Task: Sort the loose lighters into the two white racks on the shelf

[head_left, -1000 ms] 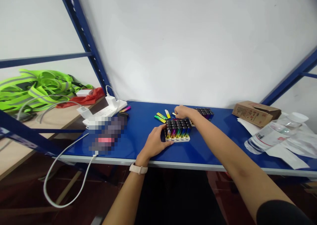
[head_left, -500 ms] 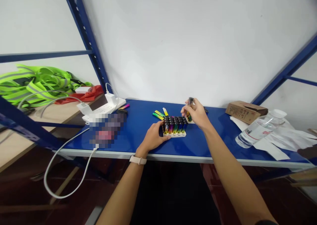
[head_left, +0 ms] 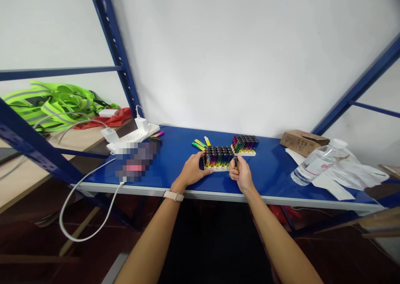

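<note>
My left hand point(head_left: 191, 171) rests against the left end of a white tray point(head_left: 218, 168) packed with several upright lighters with black caps and bright bodies, fingers curled on its side. At the tray's right front corner my right hand point(head_left: 240, 173) pinches a single lighter point(head_left: 236, 162), held upright. A second tray of lighters point(head_left: 244, 145) stands behind and to the right. Several loose yellow and green lighters point(head_left: 200, 143) lie flat on the blue shelf point(head_left: 175, 167) behind the near tray.
A white power strip point(head_left: 131, 136) with plugs and a trailing cable sits at the shelf's left end. On the right lie a cardboard box point(head_left: 303, 141), a plastic water bottle point(head_left: 315, 163) and papers. Blue rack posts point(head_left: 112, 46) rise on both sides. Green reflective vests point(head_left: 53, 105) lie on the left bench.
My right hand picked a lighter from the far tray area, lifted it, then brought it down to the near tray's right front corner. The left hand stayed on the tray.
</note>
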The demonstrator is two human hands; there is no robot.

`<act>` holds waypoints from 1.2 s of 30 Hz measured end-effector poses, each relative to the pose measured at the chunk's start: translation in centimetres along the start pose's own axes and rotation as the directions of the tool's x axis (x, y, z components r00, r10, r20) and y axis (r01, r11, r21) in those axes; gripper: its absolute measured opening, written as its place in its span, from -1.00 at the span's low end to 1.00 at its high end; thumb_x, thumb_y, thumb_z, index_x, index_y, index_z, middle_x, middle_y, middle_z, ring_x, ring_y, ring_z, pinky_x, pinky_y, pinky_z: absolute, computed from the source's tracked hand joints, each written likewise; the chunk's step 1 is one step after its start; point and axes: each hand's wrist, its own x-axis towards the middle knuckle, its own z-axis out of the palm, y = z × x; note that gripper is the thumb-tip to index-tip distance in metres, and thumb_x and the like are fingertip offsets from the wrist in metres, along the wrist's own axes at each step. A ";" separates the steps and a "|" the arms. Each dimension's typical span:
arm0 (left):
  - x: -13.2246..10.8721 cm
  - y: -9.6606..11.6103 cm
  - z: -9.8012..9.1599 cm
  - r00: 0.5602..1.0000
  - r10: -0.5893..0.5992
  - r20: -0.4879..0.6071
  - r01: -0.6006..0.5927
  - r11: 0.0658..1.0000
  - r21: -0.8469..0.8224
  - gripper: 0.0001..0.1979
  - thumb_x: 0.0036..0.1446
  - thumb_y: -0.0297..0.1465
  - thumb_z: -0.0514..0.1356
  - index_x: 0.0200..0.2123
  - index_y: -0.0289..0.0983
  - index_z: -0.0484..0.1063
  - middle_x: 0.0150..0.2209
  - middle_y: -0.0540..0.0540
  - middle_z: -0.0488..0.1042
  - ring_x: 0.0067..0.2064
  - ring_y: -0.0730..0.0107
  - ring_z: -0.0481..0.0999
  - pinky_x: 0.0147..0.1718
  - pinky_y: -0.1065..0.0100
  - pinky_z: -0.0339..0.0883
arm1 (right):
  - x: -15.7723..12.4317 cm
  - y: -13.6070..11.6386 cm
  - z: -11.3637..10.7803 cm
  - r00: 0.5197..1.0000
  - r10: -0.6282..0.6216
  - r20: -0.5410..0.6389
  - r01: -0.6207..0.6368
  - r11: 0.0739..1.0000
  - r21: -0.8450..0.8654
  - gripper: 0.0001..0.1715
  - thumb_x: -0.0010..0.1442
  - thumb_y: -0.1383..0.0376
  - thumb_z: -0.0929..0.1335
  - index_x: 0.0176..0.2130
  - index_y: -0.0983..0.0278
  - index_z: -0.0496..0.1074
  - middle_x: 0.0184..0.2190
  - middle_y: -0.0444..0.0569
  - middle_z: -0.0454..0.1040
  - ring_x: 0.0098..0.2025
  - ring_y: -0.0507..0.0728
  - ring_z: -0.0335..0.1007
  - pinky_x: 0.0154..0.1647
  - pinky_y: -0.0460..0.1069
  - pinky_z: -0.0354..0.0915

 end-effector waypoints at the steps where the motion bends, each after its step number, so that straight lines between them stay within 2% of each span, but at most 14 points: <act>1: 0.0 0.0 0.0 1.000 0.001 0.001 -0.001 1.000 -0.001 -0.22 0.02 -0.17 0.46 0.25 -0.25 0.28 0.18 -0.18 0.45 0.21 0.05 0.42 0.22 0.09 0.29 | 0.0 0.2 0.0 1.000 0.008 -0.002 -0.008 1.000 0.002 -0.34 0.20 -0.25 0.28 -0.49 0.23 0.13 -0.67 -0.29 -0.12 -0.69 -0.09 -0.28 -0.66 -0.13 -0.28; 7: 0.0 0.1 -0.1 1.000 -0.014 0.005 0.014 1.000 -0.001 -0.20 0.02 -0.15 0.46 0.26 -0.22 0.27 0.17 -0.18 0.45 0.21 0.05 0.42 0.22 0.08 0.29 | 0.0 0.7 -0.1 1.000 -0.007 -0.005 0.007 1.000 0.020 -0.40 0.17 -0.20 0.25 -0.53 0.20 0.08 -0.68 -0.27 -0.17 -0.67 -0.07 -0.33 -0.67 -0.12 -0.28; 13: 0.0 0.0 -0.1 1.000 -0.025 0.008 0.025 1.000 0.012 -0.18 0.02 -0.15 0.46 0.28 -0.24 0.26 0.16 -0.19 0.46 0.21 0.04 0.42 0.22 0.07 0.29 | -0.3 0.6 -0.1 0.999 -0.039 -0.002 0.039 0.998 0.052 -0.25 0.21 -0.36 0.22 -0.48 0.23 0.14 -0.65 -0.27 -0.13 -0.66 -0.07 -0.32 -0.64 -0.12 -0.27; 17: 0.0 0.1 0.0 1.000 -0.022 0.010 0.022 1.000 0.018 -0.19 0.03 -0.15 0.46 0.28 -0.26 0.26 0.16 -0.20 0.46 0.21 0.04 0.42 0.22 0.08 0.28 | -0.4 0.8 0.0 1.000 -0.030 0.002 0.030 0.999 0.036 -0.33 0.19 -0.26 0.30 -0.49 0.23 0.13 -0.66 -0.29 -0.14 -0.66 -0.08 -0.32 -0.65 -0.13 -0.29; 23: 0.1 -0.1 0.1 1.000 -0.019 0.008 0.018 1.000 0.015 -0.18 0.02 -0.14 0.46 0.28 -0.24 0.26 0.17 -0.18 0.46 0.21 0.04 0.42 0.21 0.09 0.29 | -0.5 0.8 0.0 0.999 -0.042 0.009 0.042 0.999 0.018 -0.44 0.18 -0.15 0.27 -0.52 0.21 0.09 -0.67 -0.28 -0.17 -0.67 -0.07 -0.34 -0.66 -0.13 -0.28; 32: 0.0 -0.1 0.1 1.000 -0.016 0.004 0.016 1.000 0.008 -0.20 0.02 -0.14 0.46 0.27 -0.21 0.27 0.16 -0.18 0.46 0.22 0.02 0.42 0.22 0.07 0.29 | -0.8 0.9 0.1 0.997 -0.063 0.033 0.063 0.998 -0.015 -0.41 0.23 -0.19 0.24 -0.48 0.21 0.10 -0.64 -0.28 -0.16 -0.64 -0.06 -0.33 -0.63 -0.12 -0.28; 36: 0.0 0.0 0.0 1.000 -0.019 0.004 0.019 1.000 0.002 -0.19 0.01 -0.16 0.47 0.27 -0.22 0.27 0.17 -0.18 0.45 0.22 0.02 0.42 0.21 0.08 0.29 | -0.9 0.9 0.0 0.997 -0.071 0.037 0.073 0.995 -0.061 -0.46 0.24 -0.13 0.24 -0.49 0.21 0.09 -0.65 -0.27 -0.13 -0.64 -0.06 -0.32 -0.62 -0.11 -0.27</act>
